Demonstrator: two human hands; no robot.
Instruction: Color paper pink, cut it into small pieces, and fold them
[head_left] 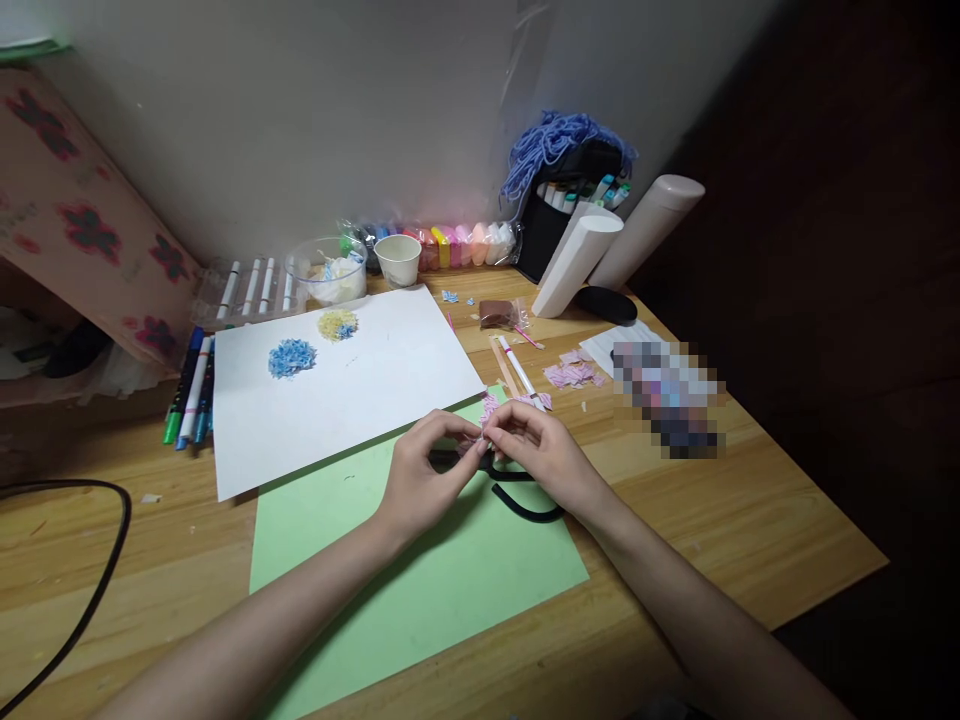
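My left hand [427,465] and my right hand [536,450] meet fingertip to fingertip over a green sheet [420,580]. Both are closed in a pinch on a small bit of pink paper, mostly hidden by the fingers. Beneath them lie black-handled scissors [527,513], partly covered by my hands. More pink paper pieces [574,372] are heaped to the right. A white sheet [375,400] overlaps the green one, bearing a blue cluster of paper bits [292,358] and a yellow cluster with some blue [338,324].
Markers [193,390] lie left of the white sheet. Behind it stand a clear bowl [330,275], a paper cup [398,262] and colourful clay packs [465,247]. A black pen holder [541,240], a white box [577,265] and a bottle [649,230] stand at back right. A black cable [112,560] curves at left.
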